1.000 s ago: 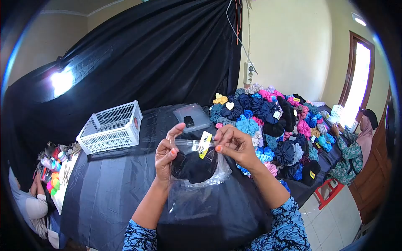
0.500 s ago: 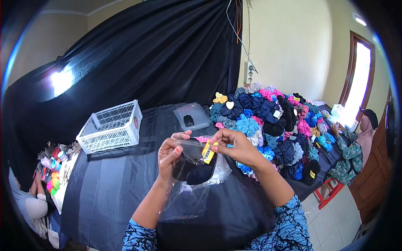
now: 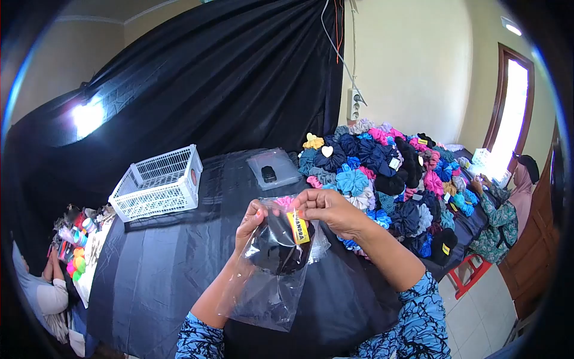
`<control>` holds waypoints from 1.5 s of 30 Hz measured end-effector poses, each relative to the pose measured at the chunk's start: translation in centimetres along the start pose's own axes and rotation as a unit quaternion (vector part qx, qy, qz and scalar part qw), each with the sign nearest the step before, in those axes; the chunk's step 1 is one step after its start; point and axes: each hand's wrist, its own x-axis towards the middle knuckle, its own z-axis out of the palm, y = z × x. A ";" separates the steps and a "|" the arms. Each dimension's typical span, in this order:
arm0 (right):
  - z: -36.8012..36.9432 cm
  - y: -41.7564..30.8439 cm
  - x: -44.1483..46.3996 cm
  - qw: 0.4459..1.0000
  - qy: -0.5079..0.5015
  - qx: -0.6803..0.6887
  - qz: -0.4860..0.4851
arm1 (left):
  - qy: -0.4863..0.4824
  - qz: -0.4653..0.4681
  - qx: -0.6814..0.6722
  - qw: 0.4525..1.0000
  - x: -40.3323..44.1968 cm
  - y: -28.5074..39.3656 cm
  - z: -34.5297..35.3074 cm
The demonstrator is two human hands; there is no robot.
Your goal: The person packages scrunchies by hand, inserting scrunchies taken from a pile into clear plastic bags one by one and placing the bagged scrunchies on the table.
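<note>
A clear plastic bag [image 3: 263,302] hangs from my left hand [image 3: 252,224], whose fingers pinch its upper left edge. A black scrunchie [image 3: 278,254] shows through the upper part of the bag. My right hand [image 3: 329,210] pinches the top of a yellow tag [image 3: 299,228] at the bag's upper right. The tag lies against the black scrunchie. More clear plastic [image 3: 320,246] rests on the dark cloth just right of the bag.
A white crate [image 3: 156,185] stands at the left. Flat clear bags [image 3: 284,169] with a black object [image 3: 268,174] lie behind my hands. A scrunchie pile [image 3: 382,167] fills the right. People sit at the far right [image 3: 502,221] and far left [image 3: 48,296].
The bag and both hands have come lower. The bag has tilted, its bottom swinging left, and the yellow tag now sits upright at its right side.
</note>
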 end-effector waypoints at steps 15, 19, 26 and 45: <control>0.7 -0.8 -0.1 0.996 0.021 -0.068 -0.053 | 0.056 0.005 -0.043 0.997 0.1 -0.6 -0.2; 0.2 0.1 0.4 0.992 0.002 -0.114 -0.044 | 0.034 0.022 -0.009 0.999 0.4 -0.9 -1.2; 1.3 -0.7 0.3 0.999 -0.028 -0.026 -0.017 | 0.035 -0.003 0.023 0.999 0.0 -0.9 -0.5; 0.0 -0.7 -0.3 0.996 -0.065 -0.003 -0.064 | 0.041 -0.006 0.039 0.998 0.3 -0.8 -0.2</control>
